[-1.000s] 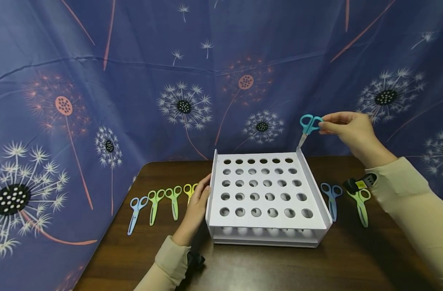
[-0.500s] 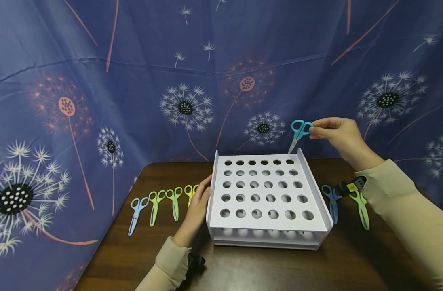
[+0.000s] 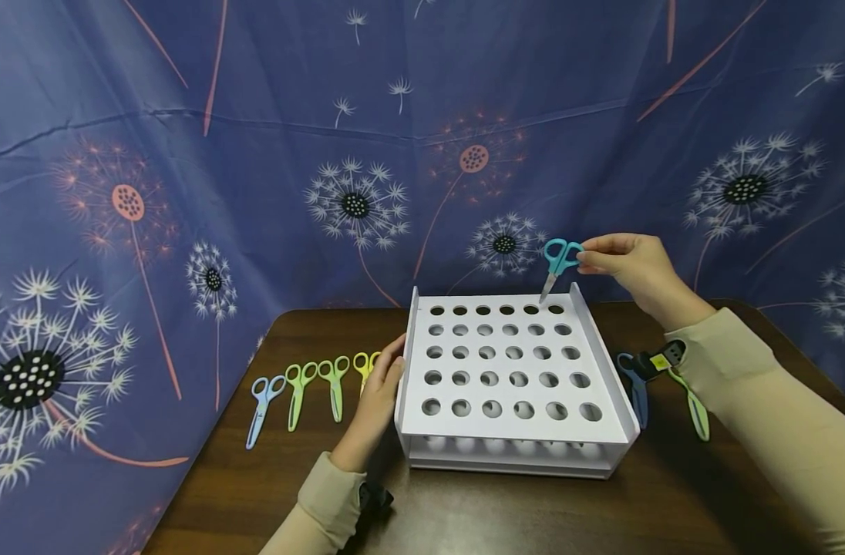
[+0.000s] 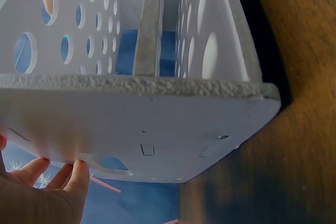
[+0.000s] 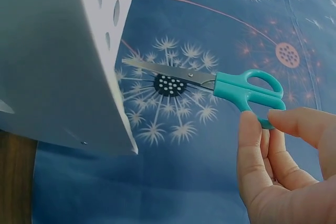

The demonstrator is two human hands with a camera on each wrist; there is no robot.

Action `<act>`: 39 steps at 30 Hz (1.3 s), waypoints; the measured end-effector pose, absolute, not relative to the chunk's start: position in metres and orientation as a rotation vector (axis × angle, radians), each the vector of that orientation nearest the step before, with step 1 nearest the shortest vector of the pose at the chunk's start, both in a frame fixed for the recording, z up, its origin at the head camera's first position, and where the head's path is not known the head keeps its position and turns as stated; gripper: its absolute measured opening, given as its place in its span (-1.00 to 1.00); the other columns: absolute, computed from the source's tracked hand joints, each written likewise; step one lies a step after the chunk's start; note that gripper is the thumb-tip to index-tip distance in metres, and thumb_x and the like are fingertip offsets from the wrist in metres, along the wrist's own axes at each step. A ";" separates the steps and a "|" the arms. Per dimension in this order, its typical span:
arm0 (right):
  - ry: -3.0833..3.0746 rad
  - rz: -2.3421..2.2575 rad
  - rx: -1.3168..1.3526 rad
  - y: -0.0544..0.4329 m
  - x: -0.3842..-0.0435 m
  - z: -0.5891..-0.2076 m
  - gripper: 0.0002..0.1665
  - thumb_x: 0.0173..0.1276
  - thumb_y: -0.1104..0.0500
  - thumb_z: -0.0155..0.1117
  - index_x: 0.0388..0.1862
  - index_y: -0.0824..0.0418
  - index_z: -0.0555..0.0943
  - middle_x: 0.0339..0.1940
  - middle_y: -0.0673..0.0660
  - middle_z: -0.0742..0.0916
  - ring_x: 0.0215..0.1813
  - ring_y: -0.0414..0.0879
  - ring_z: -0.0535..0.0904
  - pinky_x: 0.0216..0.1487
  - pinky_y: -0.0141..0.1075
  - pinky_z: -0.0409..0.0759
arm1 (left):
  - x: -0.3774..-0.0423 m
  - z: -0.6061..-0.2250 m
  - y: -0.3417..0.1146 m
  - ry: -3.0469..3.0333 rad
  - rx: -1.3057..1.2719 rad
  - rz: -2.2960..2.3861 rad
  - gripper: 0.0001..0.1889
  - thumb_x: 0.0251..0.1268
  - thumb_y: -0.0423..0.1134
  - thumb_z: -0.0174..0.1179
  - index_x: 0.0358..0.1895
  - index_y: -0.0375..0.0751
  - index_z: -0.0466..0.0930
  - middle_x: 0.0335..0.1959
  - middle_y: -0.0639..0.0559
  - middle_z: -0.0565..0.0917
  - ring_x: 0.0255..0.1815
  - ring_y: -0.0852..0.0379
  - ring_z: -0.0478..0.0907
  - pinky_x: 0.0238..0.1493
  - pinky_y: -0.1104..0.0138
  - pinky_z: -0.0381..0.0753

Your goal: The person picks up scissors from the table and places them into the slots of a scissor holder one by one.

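Head: scissors point(image 3: 557, 266) in right hand point(image 3: 634, 268)

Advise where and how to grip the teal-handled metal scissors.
Probably the round teal loop on the right, pinched from the right, as the right hand does. The scissors tilt loops up, metal blades down toward the white perforated rectangular rack, so this keeps the hand clear of the blades.

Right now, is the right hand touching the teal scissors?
Touching. The right wrist view shows it: the right hand pinches the teal scissors by one handle loop.
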State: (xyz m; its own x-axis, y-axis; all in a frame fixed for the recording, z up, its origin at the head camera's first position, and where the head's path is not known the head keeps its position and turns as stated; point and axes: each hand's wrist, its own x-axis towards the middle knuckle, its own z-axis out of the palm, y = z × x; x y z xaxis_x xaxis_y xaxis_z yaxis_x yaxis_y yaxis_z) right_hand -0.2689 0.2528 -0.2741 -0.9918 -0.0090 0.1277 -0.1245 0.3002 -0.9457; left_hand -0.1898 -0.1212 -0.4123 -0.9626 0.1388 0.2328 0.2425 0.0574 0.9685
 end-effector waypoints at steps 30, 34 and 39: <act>-2.600 1.706 0.050 0.236 -0.282 -0.293 -0.41 0.22 -0.06 0.42 0.08 0.32 0.59 -0.45 -0.33 0.71 -0.34 -0.35 0.71 0.39 0.08 0.29 | -0.191 -0.413 -0.122 -2.212 -0.425 -2.068 -0.54 0.59 -0.13 -0.18 0.46 -0.08 0.21 0.37 -0.15 0.37 0.29 -0.09 0.37 0.15 0.39 0.42; -2.601 1.724 0.049 0.235 -0.282 -0.296 -0.52 0.23 0.01 0.42 0.02 0.27 0.63 -0.44 -0.27 0.74 -0.33 -0.30 0.73 0.38 0.05 0.31 | -0.191 -0.413 -0.122 -2.211 -0.428 -2.064 -0.54 0.59 -0.14 -0.18 0.46 -0.09 0.21 0.36 -0.16 0.38 0.28 -0.10 0.37 0.14 0.40 0.43; -2.617 1.699 0.051 0.233 -0.283 -0.300 -0.46 0.26 0.04 0.40 0.09 0.36 0.58 -0.43 -0.25 0.74 -0.31 -0.25 0.74 0.32 0.01 0.40 | -0.191 -0.412 -0.122 -2.212 -0.435 -2.071 -0.53 0.59 -0.13 -0.18 0.47 -0.09 0.19 0.37 -0.16 0.37 0.28 -0.10 0.37 0.14 0.40 0.43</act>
State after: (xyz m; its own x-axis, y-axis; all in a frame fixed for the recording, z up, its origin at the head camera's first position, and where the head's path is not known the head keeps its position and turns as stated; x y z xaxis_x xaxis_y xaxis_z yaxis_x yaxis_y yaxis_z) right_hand -0.2833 0.2334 -0.3000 -0.9993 -0.0159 0.0351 -0.0386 0.4069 -0.9127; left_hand -0.1910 -0.1222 -0.4124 -0.9565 0.1508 0.2498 0.2591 0.0455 0.9648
